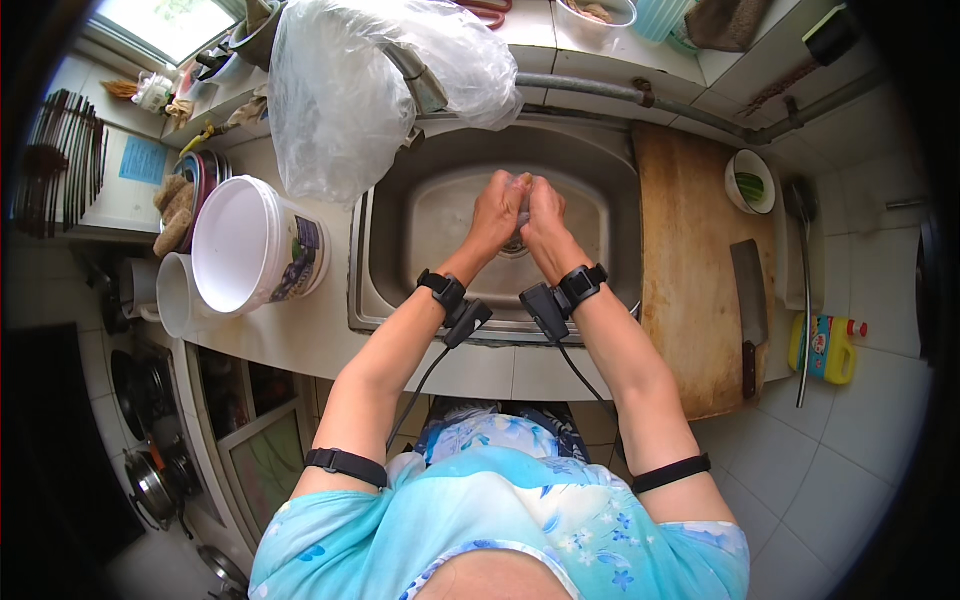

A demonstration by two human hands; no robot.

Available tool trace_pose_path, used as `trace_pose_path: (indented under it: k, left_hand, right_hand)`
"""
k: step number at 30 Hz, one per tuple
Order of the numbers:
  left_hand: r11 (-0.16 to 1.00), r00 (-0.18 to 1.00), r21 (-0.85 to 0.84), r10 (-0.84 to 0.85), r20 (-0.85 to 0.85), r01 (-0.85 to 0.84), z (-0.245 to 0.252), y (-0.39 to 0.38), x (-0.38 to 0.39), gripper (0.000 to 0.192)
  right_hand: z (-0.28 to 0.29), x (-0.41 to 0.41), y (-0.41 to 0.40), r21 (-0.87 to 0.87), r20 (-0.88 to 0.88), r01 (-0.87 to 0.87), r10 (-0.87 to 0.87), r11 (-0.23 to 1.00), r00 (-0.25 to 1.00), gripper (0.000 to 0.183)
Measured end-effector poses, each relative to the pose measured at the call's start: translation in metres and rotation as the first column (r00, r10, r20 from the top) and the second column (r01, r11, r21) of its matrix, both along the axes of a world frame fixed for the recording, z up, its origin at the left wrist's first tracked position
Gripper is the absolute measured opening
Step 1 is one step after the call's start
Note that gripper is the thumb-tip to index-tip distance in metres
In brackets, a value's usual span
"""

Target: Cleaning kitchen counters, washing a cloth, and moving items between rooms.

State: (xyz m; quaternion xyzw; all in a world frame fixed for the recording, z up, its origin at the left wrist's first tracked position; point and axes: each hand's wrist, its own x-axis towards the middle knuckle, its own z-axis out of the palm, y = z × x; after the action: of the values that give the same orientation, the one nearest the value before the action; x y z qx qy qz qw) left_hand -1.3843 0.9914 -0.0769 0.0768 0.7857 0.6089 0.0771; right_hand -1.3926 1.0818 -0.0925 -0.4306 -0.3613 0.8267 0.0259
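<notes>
Over the stainless steel sink [435,240], my left hand [496,208] and my right hand [544,210] are pressed together with curled fingers. Between them shows a bit of clear, shiny material [523,201], perhaps thin plastic or water; which one I cannot tell. Both hands touch it, and the fingers hide most of it. Below the hands lies the sink's drain [514,246]. Behind them to the left, the metal faucet [420,82] reaches over the sink, with a large clear plastic bag [337,112] around it.
Right of the sink, a wooden cutting board [690,285] bears a cleaver [750,300] and a bowl [739,169] with green pieces. A yellow bottle [840,352] is farther right. On the left counter stands a white plastic bucket [236,244]. A metal pipe [592,85] runs behind the sink.
</notes>
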Motion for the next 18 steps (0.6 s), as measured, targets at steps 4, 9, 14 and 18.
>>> trace_pose_path:
  k: [4,9,14,18]
  left_hand:
    - [0.999,0.998,0.044,0.004,0.057,-0.006,-0.009,-0.001,-0.002,0.034]
    - [0.98,0.977,0.184,0.034,0.21,-0.073,-0.022,0.002,-0.006,0.029]
    - [0.954,0.952,0.292,-0.026,0.304,-0.067,-0.018,0.004,-0.01,0.029]
    - [0.996,1.0,-0.086,0.016,-0.007,-0.016,-0.016,-0.018,-0.019,0.028]
  right_hand:
    - [0.003,0.003,-0.003,0.155,0.047,-0.027,0.02,0.987,0.999,0.015]
    - [-0.001,0.002,-0.002,0.303,0.116,-0.125,0.094,0.945,0.989,0.016]
    - [-0.015,0.005,0.006,0.387,0.122,-0.262,0.233,0.884,0.965,0.019]
    - [0.014,0.021,0.0,0.017,-0.16,-0.254,0.254,0.967,0.954,0.023]
